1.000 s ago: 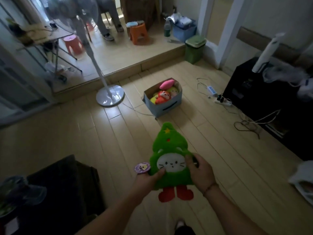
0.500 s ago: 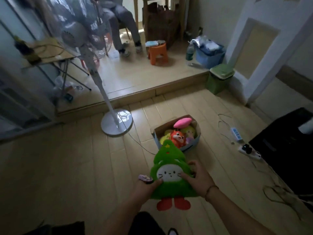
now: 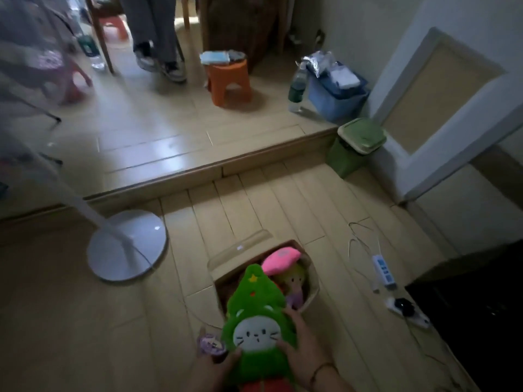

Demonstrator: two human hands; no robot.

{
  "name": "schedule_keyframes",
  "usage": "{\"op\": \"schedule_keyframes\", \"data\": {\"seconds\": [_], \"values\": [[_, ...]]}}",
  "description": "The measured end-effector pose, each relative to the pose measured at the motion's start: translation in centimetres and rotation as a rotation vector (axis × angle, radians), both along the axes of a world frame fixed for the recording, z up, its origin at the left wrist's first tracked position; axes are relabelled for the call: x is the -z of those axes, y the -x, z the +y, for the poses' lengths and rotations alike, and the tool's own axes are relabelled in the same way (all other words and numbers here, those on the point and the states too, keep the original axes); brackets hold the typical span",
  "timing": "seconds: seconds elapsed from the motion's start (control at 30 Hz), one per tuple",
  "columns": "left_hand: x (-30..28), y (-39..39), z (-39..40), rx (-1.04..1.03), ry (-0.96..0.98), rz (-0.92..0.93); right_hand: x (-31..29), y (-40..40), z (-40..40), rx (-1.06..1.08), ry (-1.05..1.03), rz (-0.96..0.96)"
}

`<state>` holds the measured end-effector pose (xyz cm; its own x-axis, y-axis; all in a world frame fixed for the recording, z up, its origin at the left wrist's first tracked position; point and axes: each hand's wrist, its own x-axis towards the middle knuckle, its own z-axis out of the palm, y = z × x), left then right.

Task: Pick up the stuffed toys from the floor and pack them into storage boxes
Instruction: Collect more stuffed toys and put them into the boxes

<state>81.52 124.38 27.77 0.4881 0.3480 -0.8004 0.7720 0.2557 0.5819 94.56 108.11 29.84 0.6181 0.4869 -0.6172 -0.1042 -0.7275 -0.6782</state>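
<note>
A dim room with a pale plank floor (image 3: 254,210) rises by one low step (image 3: 215,168) to a brighter raised level. Up there stand an orange stool (image 3: 229,82), a blue bin (image 3: 336,94) with a bottle (image 3: 296,90) just beside it, and the legs and shoes of a seated person (image 3: 158,58). A green lidded bin (image 3: 357,145) sits at the foot of the step by the white door frame. The round white base of a standing fan (image 3: 127,244) rests on the lower floor to the left, and a power strip (image 3: 383,269) with cords lies to the right.

Near the bottom centre an open cardboard box (image 3: 312,287) sits on the floor, with a pink plush (image 3: 281,259) and a yellow-haired doll (image 3: 294,280) inside. A green tree-shaped stuffed toy (image 3: 259,312) with a white cat face is held upright over the box's near edge, its tip overlapping the box opening. The left hand (image 3: 210,369) grips the toy's lower left side and the right hand (image 3: 304,352) clasps its right side, fingers wrapped on the plush. A small purple tag (image 3: 210,344) sticks out beside the left hand.
</note>
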Motion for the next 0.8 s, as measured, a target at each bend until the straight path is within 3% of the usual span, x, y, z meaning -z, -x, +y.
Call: {"op": "schedule_keyframes", "data": {"seconds": [0.17, 0.37, 0.4, 0.47, 0.53, 0.6, 0.67, 0.73, 0.8], "values": [[9.9, -4.8, 4.0, -0.087, -0.004, -0.03, 12.7, -6.2, 3.1, -0.024, 0.066, 0.007], [23.6, -7.0, 6.3, -0.075, -0.05, 0.111, 28.9, -12.2, 5.5, -0.199, 0.157, -0.049], [25.6, -7.3, 6.8, -0.096, -0.127, 0.142, 31.2, -12.5, 6.0, -0.308, 0.217, -0.084], [29.5, -7.4, 7.8, -0.182, -0.284, 0.236, 34.4, -12.5, 7.5, -0.51, 0.377, -0.342], [32.4, -8.4, 8.9, -0.292, -0.319, 0.28, 36.1, -11.9, 9.6, -0.637, 0.354, -0.535], [35.2, -10.2, 10.3, -0.364, -0.246, 0.296, 38.4, -10.8, 11.2, -0.834, 0.275, -0.587], [37.9, -12.2, 12.2, -0.437, -0.1, 0.292, 41.8, -10.3, 11.7, -1.014, 0.329, -0.491], [39.9, -13.8, 13.8, -0.484, 0.083, 0.297, 44.7, -10.8, 12.4, -1.064, 0.477, -0.353], [40.7, -15.3, 15.0, -0.547, 0.217, 0.231, 45.9, -11.6, 14.4, -1.058, 0.495, -0.362]]}}
